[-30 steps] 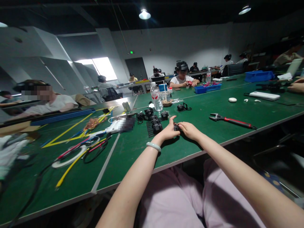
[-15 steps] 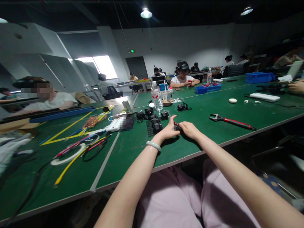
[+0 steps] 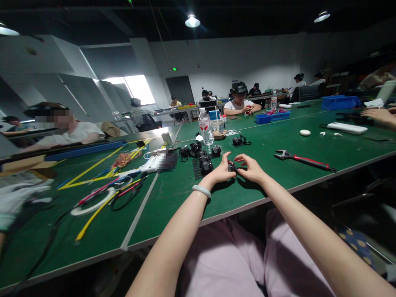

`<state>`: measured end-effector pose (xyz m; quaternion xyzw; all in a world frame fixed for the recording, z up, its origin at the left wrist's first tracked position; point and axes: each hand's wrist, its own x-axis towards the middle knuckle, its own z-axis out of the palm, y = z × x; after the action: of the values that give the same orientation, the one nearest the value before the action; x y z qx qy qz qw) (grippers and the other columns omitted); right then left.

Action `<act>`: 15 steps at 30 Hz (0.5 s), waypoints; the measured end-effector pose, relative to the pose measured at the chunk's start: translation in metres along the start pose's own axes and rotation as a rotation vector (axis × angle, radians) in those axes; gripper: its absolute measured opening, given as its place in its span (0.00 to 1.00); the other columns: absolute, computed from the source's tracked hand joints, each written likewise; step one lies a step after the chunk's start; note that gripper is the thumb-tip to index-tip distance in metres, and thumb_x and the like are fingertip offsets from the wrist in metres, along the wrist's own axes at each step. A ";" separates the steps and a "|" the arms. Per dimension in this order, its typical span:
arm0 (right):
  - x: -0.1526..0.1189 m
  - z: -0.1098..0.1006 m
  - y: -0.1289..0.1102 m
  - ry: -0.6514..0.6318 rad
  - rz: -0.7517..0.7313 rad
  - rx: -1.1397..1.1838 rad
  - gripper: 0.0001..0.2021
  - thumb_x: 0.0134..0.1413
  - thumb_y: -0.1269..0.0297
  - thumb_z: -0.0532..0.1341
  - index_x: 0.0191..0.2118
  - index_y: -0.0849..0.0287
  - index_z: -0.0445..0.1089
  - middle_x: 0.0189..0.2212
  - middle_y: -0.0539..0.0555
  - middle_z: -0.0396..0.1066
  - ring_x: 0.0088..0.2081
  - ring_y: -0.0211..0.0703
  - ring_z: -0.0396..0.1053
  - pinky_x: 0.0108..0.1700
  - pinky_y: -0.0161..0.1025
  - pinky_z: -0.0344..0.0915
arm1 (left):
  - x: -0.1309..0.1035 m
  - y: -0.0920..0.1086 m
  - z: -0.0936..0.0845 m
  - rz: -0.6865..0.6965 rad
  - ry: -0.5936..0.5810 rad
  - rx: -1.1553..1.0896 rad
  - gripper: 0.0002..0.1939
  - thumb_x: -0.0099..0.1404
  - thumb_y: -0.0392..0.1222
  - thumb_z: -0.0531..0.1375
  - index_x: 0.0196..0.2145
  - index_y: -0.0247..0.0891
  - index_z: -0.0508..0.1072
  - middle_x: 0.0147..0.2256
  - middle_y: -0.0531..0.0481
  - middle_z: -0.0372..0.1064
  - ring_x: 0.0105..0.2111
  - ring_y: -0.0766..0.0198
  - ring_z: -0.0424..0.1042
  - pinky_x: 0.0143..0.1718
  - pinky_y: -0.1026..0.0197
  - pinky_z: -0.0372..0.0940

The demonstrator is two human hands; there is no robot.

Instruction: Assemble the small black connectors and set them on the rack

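Note:
Near the front edge of the green table, my left hand (image 3: pixel 223 170) grips a small black part (image 3: pixel 231 168), its thumb raised. My right hand (image 3: pixel 250 168) is just to the right, fingers curved and apart, its thumb beside the part; whether it touches the part is unclear. A pale bangle is on my left wrist. Left of my hands lie several black clamp-like parts (image 3: pixel 205 163), and another black part with a loop (image 3: pixel 238 141) sits farther back.
An adjustable wrench (image 3: pixel 309 161) with red handles lies to the right. A water bottle (image 3: pixel 206 128) stands behind the black parts. Cables (image 3: pixel 95 214) and a gloved hand (image 3: pixel 18 202) are at left. Blue trays (image 3: pixel 340 102) and other people sit around the table.
My right hand's fingers have come off the small black part and spread apart. My left hand keeps its grip. The view has shifted slightly, and the gloved hand at left shows more.

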<state>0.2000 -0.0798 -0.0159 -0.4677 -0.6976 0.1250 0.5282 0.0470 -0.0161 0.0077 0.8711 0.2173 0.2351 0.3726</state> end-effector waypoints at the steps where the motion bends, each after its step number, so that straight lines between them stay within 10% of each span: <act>1: 0.000 0.001 -0.001 -0.022 -0.019 0.010 0.19 0.37 0.73 0.57 0.41 0.58 0.61 0.40 0.54 0.65 0.42 0.42 0.64 0.40 0.38 0.62 | 0.000 0.000 0.000 0.003 -0.008 0.005 0.43 0.46 0.30 0.57 0.56 0.37 0.37 0.36 0.50 0.53 0.32 0.68 0.61 0.36 0.59 0.61; 15: -0.001 0.003 0.000 -0.069 0.003 0.075 0.18 0.37 0.75 0.57 0.40 0.58 0.61 0.38 0.53 0.65 0.38 0.39 0.65 0.38 0.37 0.64 | 0.001 0.003 0.000 -0.014 -0.017 -0.044 0.44 0.47 0.33 0.59 0.55 0.36 0.38 0.37 0.48 0.55 0.32 0.68 0.62 0.37 0.58 0.60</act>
<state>0.1972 -0.0793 -0.0182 -0.4442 -0.7095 0.1680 0.5206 0.0478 -0.0173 0.0100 0.8629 0.2151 0.2300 0.3952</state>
